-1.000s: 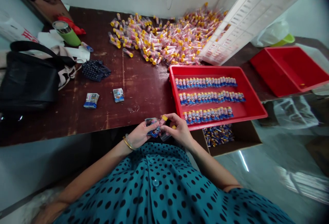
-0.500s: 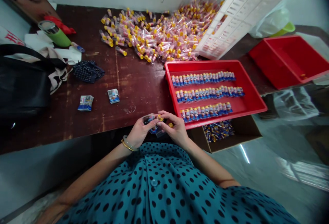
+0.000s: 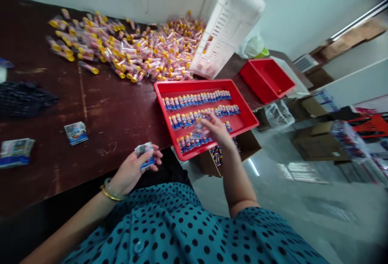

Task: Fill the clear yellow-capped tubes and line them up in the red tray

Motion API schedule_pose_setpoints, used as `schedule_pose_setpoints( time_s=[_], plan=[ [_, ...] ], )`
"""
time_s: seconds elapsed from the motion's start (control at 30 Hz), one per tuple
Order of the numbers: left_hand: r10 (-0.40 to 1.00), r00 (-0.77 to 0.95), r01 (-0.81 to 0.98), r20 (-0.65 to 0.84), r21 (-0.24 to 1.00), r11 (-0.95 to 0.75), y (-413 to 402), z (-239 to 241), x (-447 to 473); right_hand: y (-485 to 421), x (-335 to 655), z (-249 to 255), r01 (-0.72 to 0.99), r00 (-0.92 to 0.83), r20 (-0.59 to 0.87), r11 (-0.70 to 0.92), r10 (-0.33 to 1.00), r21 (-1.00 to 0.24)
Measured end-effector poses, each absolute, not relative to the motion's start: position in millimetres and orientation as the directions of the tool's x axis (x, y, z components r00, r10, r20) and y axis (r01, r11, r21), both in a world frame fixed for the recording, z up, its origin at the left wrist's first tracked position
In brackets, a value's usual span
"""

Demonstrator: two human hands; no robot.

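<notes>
My left hand (image 3: 131,171) is closed around a small stack of blue-and-white printed sachets (image 3: 144,154), just off the table's front edge. My right hand (image 3: 216,128) reaches over the red tray (image 3: 254,119), its fingers curled around a small yellow-capped tube (image 3: 198,130) that is smeared by motion. Three rows of yellow-capped tubes with blue labels (image 3: 197,99) stand in the tray. The front row is partly hidden by my right hand. Two more sachet stacks lie on the table, a nearer stack (image 3: 76,133) and a stack farther left (image 3: 16,152).
Clear yellow-capped tubes (image 3: 145,54) are heaped along the wall beside a tilted white plastic basket (image 3: 216,34). A dark patterned cloth (image 3: 24,98) lies at left. Under the tray is a cardboard box (image 3: 209,165) of small pieces. A second red bin (image 3: 257,82) stands at right.
The view has swung right. My hands, together around yellow-capped pieces before, have parted: the left now shows a sachet stack, and the right has moved over the tray.
</notes>
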State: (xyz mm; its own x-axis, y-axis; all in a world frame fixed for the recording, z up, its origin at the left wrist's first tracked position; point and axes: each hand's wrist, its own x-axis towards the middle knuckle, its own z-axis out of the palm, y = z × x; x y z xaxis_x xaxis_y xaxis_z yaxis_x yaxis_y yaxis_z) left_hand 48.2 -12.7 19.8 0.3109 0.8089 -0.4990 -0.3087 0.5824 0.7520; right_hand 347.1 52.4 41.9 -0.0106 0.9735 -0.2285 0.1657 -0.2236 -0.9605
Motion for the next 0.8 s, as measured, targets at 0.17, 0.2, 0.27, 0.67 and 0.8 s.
schedule_pose_setpoints(
  time_s=[0.17, 0.2, 0.27, 0.67, 0.8],
  plan=[
    [0.768, 0.32, -0.202, -0.555, 0.752, 0.628, -13.7, 10.5, 40.8, 113.3, 511.3, 71.1, 0.665, 0.346, -0.427, -0.539, 0.835, -0.516],
    [0.768, 0.317, -0.193, -0.556, 0.755, 0.627, -14.8, 9.4, 41.3, 120.7, 526.6, 70.0, 0.681, 0.385, -0.452, -0.578, 0.805, -0.449],
    [0.777, 0.312, -0.198, -0.546, 0.763, 0.616, -16.9, 8.8, 44.4, 129.6, 540.4, 63.4, 0.689, 0.408, -0.489, -0.611, 0.771, -0.389],
    [0.818, 0.32, -0.26, -0.479, 0.785, 0.562, -17.9, 4.1, 59.9, 102.2, 479.2, 56.1, 0.623, 0.185, -0.367, -0.397, 0.912, -0.674],
    [0.822, 0.303, -0.357, -0.483, 0.742, 0.568, -11.8, 1.3, 65.1, 69.6, 370.6, 48.6, 0.424, -0.145, -0.217, -0.138, 0.965, -0.895]
  ],
)
